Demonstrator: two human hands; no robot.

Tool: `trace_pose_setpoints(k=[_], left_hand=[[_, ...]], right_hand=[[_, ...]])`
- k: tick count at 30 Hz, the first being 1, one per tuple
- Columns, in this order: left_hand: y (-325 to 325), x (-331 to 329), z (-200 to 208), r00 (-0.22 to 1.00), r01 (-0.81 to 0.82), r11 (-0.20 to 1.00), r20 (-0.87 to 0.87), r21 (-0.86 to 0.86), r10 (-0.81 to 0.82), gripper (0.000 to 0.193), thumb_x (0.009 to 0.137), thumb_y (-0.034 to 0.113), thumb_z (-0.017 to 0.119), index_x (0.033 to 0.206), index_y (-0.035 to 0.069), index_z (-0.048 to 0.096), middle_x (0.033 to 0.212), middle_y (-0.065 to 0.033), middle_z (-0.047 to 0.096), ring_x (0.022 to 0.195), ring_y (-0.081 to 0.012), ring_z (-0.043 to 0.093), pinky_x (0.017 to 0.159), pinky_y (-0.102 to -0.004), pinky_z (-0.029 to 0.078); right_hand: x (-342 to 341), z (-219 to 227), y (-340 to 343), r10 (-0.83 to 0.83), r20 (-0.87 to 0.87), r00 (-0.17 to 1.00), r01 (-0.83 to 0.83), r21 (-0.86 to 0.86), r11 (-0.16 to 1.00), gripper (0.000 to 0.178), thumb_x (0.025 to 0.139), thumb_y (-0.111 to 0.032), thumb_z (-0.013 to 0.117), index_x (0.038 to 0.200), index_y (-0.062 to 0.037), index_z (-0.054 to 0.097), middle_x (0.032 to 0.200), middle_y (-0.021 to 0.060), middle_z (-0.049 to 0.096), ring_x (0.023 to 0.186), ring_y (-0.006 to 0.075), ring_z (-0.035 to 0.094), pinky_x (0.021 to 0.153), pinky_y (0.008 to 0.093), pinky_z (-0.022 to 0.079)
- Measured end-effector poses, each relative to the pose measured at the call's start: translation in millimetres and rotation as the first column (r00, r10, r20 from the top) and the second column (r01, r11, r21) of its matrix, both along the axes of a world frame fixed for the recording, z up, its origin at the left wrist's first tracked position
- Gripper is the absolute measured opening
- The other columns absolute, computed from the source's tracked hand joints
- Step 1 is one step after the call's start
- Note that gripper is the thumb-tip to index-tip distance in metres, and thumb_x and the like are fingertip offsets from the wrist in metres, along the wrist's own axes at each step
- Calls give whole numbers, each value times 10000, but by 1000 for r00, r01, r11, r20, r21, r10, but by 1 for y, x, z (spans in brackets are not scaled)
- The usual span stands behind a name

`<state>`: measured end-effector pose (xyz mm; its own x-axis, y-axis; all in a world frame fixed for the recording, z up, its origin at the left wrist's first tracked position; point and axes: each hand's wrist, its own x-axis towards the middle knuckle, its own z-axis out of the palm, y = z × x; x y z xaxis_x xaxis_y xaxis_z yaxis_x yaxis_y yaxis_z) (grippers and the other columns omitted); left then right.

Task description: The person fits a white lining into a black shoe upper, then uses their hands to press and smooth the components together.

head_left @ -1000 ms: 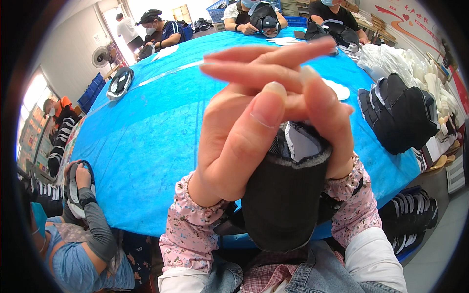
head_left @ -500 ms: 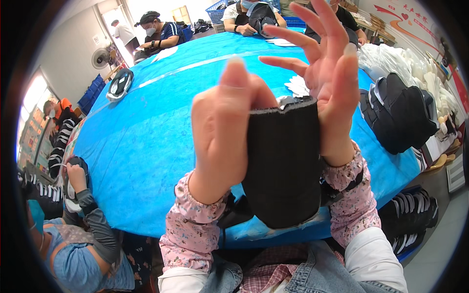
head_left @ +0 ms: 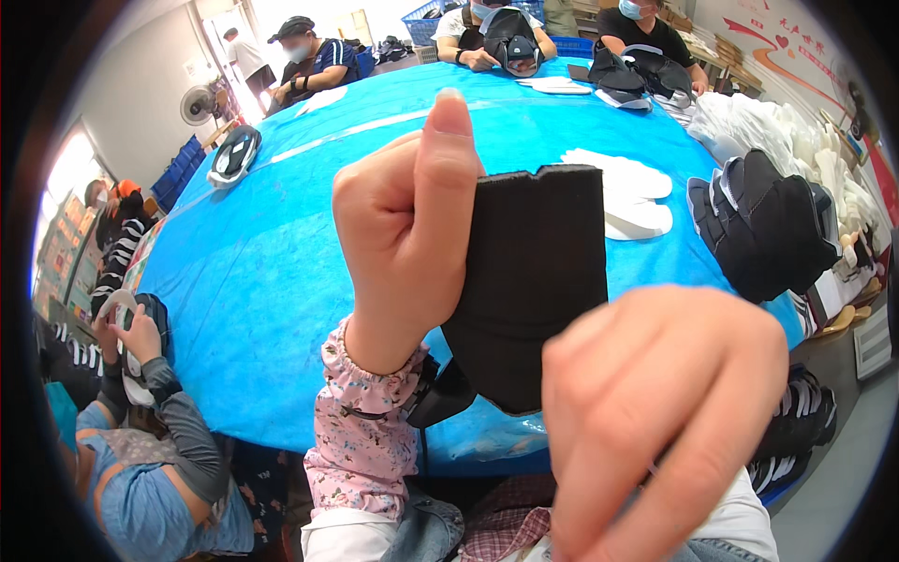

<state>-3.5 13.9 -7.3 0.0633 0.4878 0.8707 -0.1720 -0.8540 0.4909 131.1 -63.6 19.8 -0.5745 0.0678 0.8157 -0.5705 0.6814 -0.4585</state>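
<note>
1. Left hand (head_left: 407, 234): pinches the black knit piece (head_left: 524, 281), held upright above the blue counter (head_left: 262, 281).
2. Right hand (head_left: 655, 412): close to the lens, loosely curled, apparently holding nothing.
3. Risk: the one-sided pinch may let the limp piece fold or drop.

Left grip (head_left: 407, 220) raised, right grip (head_left: 660, 412) nearer.
</note>
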Motion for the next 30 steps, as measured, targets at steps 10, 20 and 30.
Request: trace_pose_setpoints(k=[10, 20, 30], left_hand=[[-3, 3, -1, 999, 29, 999, -31, 37, -28, 451, 905, 119, 468, 488, 8, 338, 447, 10, 290, 438, -56, 217, 401, -271, 156], [-6, 7, -1, 997, -12, 996, -73, 89, 18, 444, 893, 100, 476, 487, 6, 324, 444, -6, 275, 424, -78, 212, 395, -279, 151], [-7, 8, -3, 999, -6, 995, -49, 98, 11, 440, 889, 92, 479, 489, 5, 318, 444, -12, 261, 417, -89, 206, 393, -283, 150]], right_hand=[[-21, -22, -4, 158, -198, 967, -154, 37, 987, 228, 765, -103, 662, 903, 76, 635, 827, 165, 576, 627, 223, 570, 521, 265, 461], [-24, -25, 0, 246, -269, 931, -271, -59, 961, 135, 751, -27, 661, 821, 85, 631, 765, 172, 561, 554, 206, 565, 458, 239, 452], [-17, -18, -3, 169, -231, 958, -199, -115, 973, 95, 761, -29, 630, 785, 62, 624, 763, 165, 559, 584, 206, 564, 470, 241, 441]])
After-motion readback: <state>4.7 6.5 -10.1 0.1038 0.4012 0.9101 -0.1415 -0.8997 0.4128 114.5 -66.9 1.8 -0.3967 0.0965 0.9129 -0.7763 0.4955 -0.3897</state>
